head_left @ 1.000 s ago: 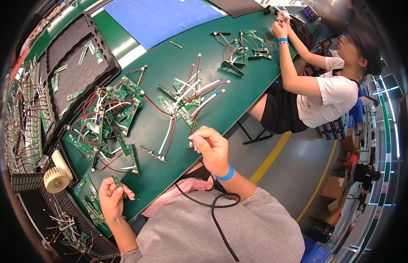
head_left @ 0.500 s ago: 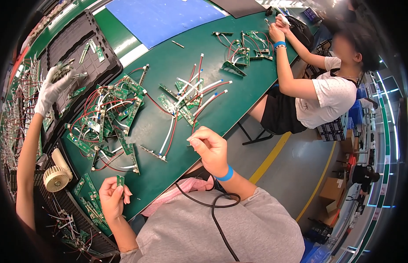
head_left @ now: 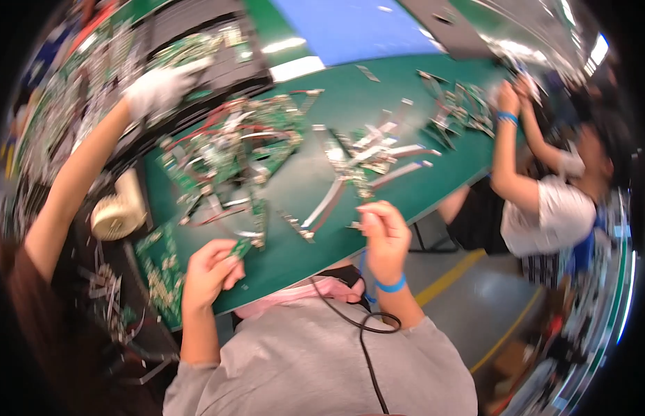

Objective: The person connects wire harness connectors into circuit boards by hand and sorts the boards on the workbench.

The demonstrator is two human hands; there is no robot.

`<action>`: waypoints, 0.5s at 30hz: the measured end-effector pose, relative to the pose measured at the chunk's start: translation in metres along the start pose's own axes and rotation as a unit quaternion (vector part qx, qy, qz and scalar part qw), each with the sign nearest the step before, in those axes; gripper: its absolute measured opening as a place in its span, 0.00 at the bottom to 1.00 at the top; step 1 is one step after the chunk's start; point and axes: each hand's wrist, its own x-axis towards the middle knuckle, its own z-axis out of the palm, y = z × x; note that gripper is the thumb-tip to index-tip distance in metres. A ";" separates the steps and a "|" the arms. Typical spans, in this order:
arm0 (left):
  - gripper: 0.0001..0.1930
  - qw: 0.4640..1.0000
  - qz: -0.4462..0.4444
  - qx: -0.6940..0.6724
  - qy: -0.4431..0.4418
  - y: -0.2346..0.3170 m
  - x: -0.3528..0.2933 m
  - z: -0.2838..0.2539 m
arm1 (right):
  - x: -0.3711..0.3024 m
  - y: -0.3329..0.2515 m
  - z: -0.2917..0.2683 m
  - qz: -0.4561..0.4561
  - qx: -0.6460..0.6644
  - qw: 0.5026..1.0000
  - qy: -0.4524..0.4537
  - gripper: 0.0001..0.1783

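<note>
My left hand (head_left: 210, 272) is closed near the table's front edge, pinching a small green circuit board (head_left: 241, 248) between thumb and fingers. My right hand (head_left: 386, 232), with a blue band at the wrist, is closed in a pinch over the table edge. What its fingertips hold, if anything, is too blurred to tell. Just beyond it lies a loose cluster of circuit boards with white and red wires (head_left: 364, 173). Farther left is a bigger tangled pile of wired boards (head_left: 232, 142). A single wired board (head_left: 295, 225) rests between my two hands.
Bare boards (head_left: 159, 270) lie at the table's left corner, next to a cream handheld fan (head_left: 120, 215). A co-worker's white-gloved hand (head_left: 159, 91) reaches over a black tray (head_left: 253, 59). Another person (head_left: 555, 201) sits at the right, near more wired boards (head_left: 458, 107). A blue mat (head_left: 357, 28) covers the far side.
The view has swung, so the whole scene sits farther right and is smeared. The board in my left hand has tilted from upright to slanting right. My right hand stays pinched.
</note>
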 end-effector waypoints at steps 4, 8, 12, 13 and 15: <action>0.15 0.995 -0.020 0.010 -0.098 0.007 0.018 0.014 | -0.005 0.007 -0.010 -0.001 -0.011 1.000 -0.012 0.10; 0.10 0.987 0.014 0.058 -0.150 0.023 0.030 0.032 | -0.006 0.002 -0.003 0.036 -0.031 0.997 -0.068 0.13; 0.08 0.973 0.053 0.150 -0.170 0.029 0.047 0.047 | -0.006 -0.001 0.002 0.074 -0.056 0.991 -0.100 0.10; 0.08 0.970 0.104 0.153 -0.156 0.024 0.051 0.049 | -0.004 0.002 0.002 0.080 -0.042 0.990 -0.109 0.06; 0.10 0.957 0.151 0.219 -0.115 0.026 0.055 0.048 | -0.002 0.000 0.004 0.085 -0.044 0.988 -0.118 0.05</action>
